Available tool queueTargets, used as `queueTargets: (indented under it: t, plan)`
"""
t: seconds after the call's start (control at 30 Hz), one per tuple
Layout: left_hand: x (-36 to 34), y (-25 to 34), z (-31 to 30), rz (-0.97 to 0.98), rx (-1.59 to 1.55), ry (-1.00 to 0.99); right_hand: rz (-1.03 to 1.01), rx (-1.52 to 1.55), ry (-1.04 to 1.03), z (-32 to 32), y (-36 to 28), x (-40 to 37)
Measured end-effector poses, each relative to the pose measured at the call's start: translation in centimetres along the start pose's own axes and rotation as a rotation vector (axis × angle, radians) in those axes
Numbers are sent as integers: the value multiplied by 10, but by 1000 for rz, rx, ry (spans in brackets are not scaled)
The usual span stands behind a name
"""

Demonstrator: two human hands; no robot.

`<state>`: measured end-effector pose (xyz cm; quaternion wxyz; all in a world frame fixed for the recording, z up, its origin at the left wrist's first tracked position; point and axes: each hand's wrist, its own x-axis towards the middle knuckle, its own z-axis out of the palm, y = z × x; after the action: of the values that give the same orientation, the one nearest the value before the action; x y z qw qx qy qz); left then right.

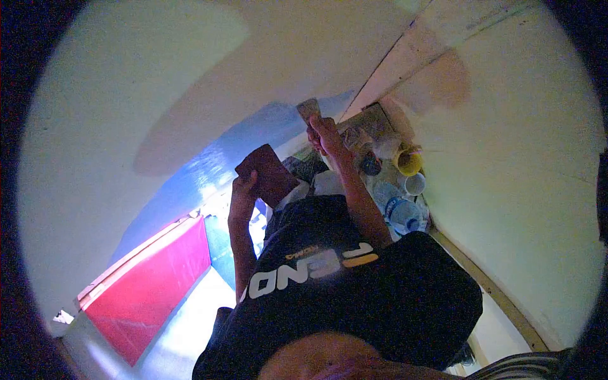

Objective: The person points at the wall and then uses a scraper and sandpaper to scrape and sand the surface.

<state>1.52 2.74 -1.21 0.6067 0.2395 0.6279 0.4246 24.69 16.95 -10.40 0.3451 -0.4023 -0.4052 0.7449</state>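
My left hand (244, 193) grips the edge of a flat, dark reddish-brown rectangular piece (269, 174); its material is hard to make out. In my right hand (326, 138) is a putty knife (309, 110), with its broad blade pointing up and away from me toward the wall (209, 69). The fingers are wrapped round its handle, which is mostly hidden. Both hands are in front of my dark T-shirt, the right one farther forward. The blade and the reddish-brown piece are apart from each other.
To my right stand a yellow container (407, 162), a white cup (415, 184) and a clear plastic bottle (401, 214), near a second wall (519, 152). A red panel (152, 285) is at lower left, beside bright light. The wall's lower part is blue.
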Motion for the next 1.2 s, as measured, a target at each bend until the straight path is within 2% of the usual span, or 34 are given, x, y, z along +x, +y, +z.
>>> queueTargets:
  t: [0.07, 0.1, 0.2, 0.23, 0.27, 0.33, 0.37, 0.43, 0.53, 0.57, 0.67, 0.7, 0.8, 0.87, 0.93, 1.0, 1.03, 1.13, 1.2]
  plan:
    - [-7, 2, 3, 13, 3, 19, -23, 6, 45, 1, 7, 7]
    - [-5, -1, -4, -65, 34, 8, -33, 10, 73, 1, 15, 6]
    - [-1, 0, -3, -104, 205, 78, -87, 1, 18, -1, 16, 9]
    - [-4, 4, 3, -32, -6, 36, -63, 3, 23, 1, 4, 13]
    - [-4, 8, 10, 0, -88, 35, -28, 6, 29, 2, -5, 11]
    - [-3, 8, 5, -18, 74, -1, 52, 0, 65, 4, -1, -4]
    - [-8, 7, 5, -25, 40, -1, 67, -16, 84, 5, -1, -6]
    - [-3, 10, 10, -6, -25, 0, 44, -13, 94, 5, -9, 2]
    - [3, 10, 7, -2, 153, -6, 8, -12, 59, 5, -4, 4]
    - [7, 3, -4, 12, 238, -96, 6, -42, 48, 5, 1, 3]
    - [0, 9, 13, -1, -31, 8, 35, -9, 60, 2, -1, 7]
    - [5, 4, 10, 54, 21, 1, 72, 27, 66, 0, 0, 7]
    - [3, 10, 10, 33, 121, -46, -47, 19, 29, 18, -40, -3]
    - [7, 14, 11, 10, 70, -31, 53, 39, 53, 3, 9, 6]
    - [5, 15, 16, 32, -29, -21, 58, 9, 47, 4, -3, 15]
    - [1, 23, 19, -3, 210, 44, 40, -72, 30, -1, -4, 8]
    - [3, 19, 15, -39, 147, 14, -1, -82, -2, -5, 2, 8]
    - [3, 16, 17, -67, 110, 24, 134, -48, 80, -1, 5, 8]
    - [5, 18, 14, -71, 102, 10, 93, -44, 26, 0, 1, 14]
